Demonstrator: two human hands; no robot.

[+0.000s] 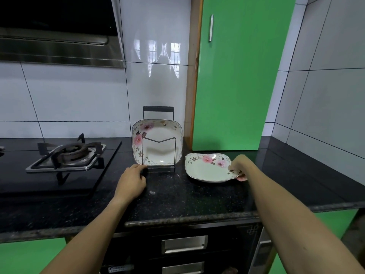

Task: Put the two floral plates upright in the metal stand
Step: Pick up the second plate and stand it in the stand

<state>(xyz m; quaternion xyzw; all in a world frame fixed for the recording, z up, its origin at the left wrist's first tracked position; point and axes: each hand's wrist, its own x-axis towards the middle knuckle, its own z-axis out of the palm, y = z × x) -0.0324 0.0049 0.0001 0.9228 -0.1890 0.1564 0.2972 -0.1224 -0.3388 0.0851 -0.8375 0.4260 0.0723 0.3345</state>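
Note:
One floral plate (158,153) stands upright in the black metal stand (158,110) at the back of the counter, behind the stand's front wire. A second floral plate (205,169) lies to the right of the stand, its right edge lifted slightly. My right hand (240,165) pinches that plate's right rim, thumb on top and fingers underneath. My left hand (132,179) rests on the counter at the stand's front left corner, fingers curled against its base.
A gas hob with a burner (68,155) sits to the left on the black granite counter (187,196). A tall green cabinet (233,86) rises behind the lying plate. Tiled walls close the back and right. Drawers sit under the counter's front edge.

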